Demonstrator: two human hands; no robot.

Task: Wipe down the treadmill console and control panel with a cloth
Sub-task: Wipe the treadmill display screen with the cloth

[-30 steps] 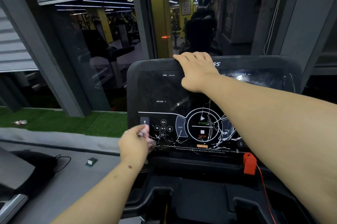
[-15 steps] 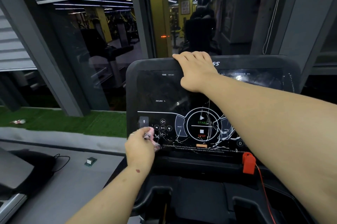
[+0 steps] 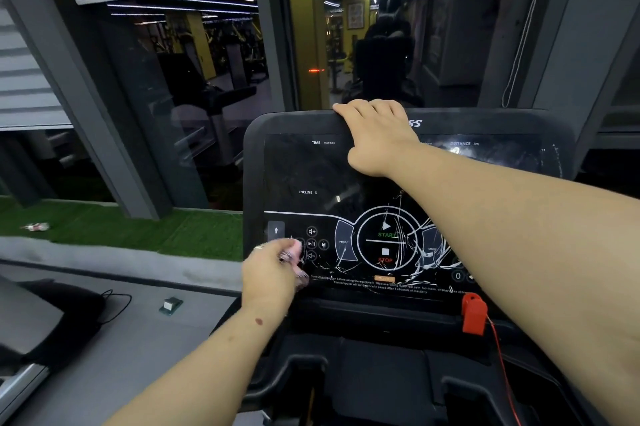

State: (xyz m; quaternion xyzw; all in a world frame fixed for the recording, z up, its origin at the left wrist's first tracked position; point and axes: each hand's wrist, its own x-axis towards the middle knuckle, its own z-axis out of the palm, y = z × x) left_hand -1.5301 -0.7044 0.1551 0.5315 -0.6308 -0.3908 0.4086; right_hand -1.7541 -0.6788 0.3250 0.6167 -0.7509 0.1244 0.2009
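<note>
While the right hand is lying flat over the top edge of the treadmill console, fingers straight and draped across the rim, the left hand is curling its fingers round a small pinkish cloth and pressing it against the lower-left corner of the control panel, just beside the arrow and volume buttons. Cracked glass is showing around the START/STOP dial, and a red safety key is sitting below the panel's right side, its red cord hanging down.
</note>
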